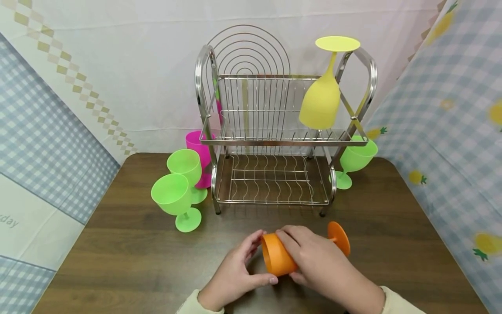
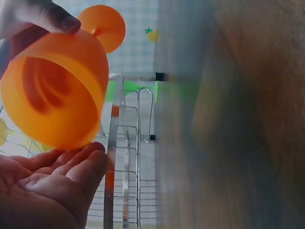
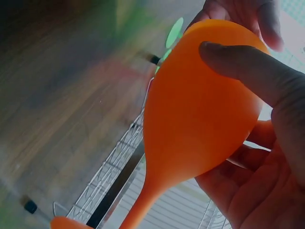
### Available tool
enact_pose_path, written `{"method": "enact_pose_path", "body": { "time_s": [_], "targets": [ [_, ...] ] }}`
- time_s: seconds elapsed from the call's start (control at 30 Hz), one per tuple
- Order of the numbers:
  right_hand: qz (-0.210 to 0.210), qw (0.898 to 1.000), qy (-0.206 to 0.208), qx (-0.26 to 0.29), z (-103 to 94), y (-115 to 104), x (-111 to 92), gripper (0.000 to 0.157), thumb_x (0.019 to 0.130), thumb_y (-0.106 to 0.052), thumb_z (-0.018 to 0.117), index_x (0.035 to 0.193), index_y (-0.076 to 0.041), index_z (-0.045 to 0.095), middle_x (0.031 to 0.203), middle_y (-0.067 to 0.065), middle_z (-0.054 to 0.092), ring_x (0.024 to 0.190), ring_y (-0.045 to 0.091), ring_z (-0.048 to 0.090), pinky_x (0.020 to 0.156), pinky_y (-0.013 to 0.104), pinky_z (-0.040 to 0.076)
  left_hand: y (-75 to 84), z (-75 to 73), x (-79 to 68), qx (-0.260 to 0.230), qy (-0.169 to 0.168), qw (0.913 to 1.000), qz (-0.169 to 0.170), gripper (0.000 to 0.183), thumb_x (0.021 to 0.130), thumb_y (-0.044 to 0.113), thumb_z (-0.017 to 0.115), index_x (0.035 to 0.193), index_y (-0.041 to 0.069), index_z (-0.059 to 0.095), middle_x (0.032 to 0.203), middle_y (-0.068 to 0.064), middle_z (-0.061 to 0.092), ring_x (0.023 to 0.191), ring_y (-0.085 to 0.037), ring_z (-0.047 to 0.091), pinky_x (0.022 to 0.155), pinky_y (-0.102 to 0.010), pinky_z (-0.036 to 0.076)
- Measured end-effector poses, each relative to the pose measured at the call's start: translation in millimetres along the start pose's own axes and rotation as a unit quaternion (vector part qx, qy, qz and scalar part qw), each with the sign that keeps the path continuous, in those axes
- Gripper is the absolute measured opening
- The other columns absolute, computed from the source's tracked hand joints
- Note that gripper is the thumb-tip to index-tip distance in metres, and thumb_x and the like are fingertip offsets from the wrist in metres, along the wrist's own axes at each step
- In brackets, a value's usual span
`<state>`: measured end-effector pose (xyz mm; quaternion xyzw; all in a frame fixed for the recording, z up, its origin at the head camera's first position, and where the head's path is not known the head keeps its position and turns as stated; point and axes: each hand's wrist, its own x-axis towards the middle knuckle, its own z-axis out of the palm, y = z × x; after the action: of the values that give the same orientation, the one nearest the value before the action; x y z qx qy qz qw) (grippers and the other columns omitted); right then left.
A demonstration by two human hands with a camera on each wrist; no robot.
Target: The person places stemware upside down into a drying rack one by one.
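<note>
An orange goblet (image 1: 283, 257) lies tilted on its side above the table, its rim turned left and its round foot to the right. My right hand (image 1: 313, 257) grips its bowl, thumb on one side and fingers on the other, as the right wrist view shows. Beside the rim is my left hand (image 1: 239, 270), its fingers and thumb spread apart around the goblet's mouth. In the left wrist view the left hand (image 2: 52, 186) has its fingers extended just by the rim; whether they touch it I cannot tell.
A two-tier metal dish rack (image 1: 274, 203) stands behind the hands. An upside-down yellow goblet (image 1: 322, 102) sits on its upper tier. Left of the rack stand two green goblets (image 1: 171, 195) and a magenta goblet (image 1: 201, 152); another green goblet (image 1: 357, 156) stands to the right.
</note>
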<state>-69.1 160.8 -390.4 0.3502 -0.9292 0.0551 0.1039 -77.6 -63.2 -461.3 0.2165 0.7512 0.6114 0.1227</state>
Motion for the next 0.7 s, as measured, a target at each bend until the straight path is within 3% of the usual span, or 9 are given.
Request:
{"method": "enact_pose_path", "body": {
  "time_s": [0.27,0.43,0.6,0.7],
  "targets": [
    [-0.01,1.0,0.003,-0.017,1.9,-6.0,5.5,0.085,0.059,-0.027,0.097,0.132,-0.004,0.059,0.126,0.008,0.06,0.116,0.024,0.059,0.094,0.037,0.058,-2.7,2.3,1.1,-0.003,0.018,0.9998,-0.004,0.086,0.081,0.034,0.086,0.149,0.009,0.041,0.144,-0.006,0.054,0.132,-0.023,0.053,0.113,-0.037,0.042],
    [0.002,1.0,0.023,0.005,2.3,-6.5,1.8,0.089,0.063,-0.03,0.096,0.137,-0.002,0.056,0.134,0.011,0.057,0.122,0.027,0.056,0.092,0.038,0.059,-6.2,1.6,2.8,-0.018,0.04,0.999,0.001,0.081,0.081,0.03,0.086,0.145,0.005,0.044,0.137,-0.009,0.06,0.126,-0.024,0.058,0.109,-0.034,0.046],
    [0.026,0.993,0.106,0.049,-2.9,-5.4,-6.7,0.091,0.063,-0.034,0.096,0.138,-0.002,0.056,0.139,0.011,0.055,0.12,0.026,0.059,0.09,0.035,0.06,-8.5,-1.4,3.6,-0.034,0.082,0.9961,-0.004,0.082,0.079,0.022,0.087,0.144,0.0,0.044,0.139,-0.015,0.057,0.128,-0.027,0.057,0.108,-0.032,0.046],
    [0.048,0.978,0.175,0.1,-5.4,-3.7,-13.8,0.079,0.076,-0.045,0.087,0.136,-0.003,0.058,0.136,0.009,0.058,0.117,0.025,0.061,0.101,0.023,0.052,-7.1,-3.7,4.3,-0.065,0.105,0.9923,-0.015,0.083,0.078,0.017,0.088,0.145,0.0,0.042,0.143,-0.015,0.053,0.13,-0.027,0.055,0.109,-0.031,0.045]
  ]
}}
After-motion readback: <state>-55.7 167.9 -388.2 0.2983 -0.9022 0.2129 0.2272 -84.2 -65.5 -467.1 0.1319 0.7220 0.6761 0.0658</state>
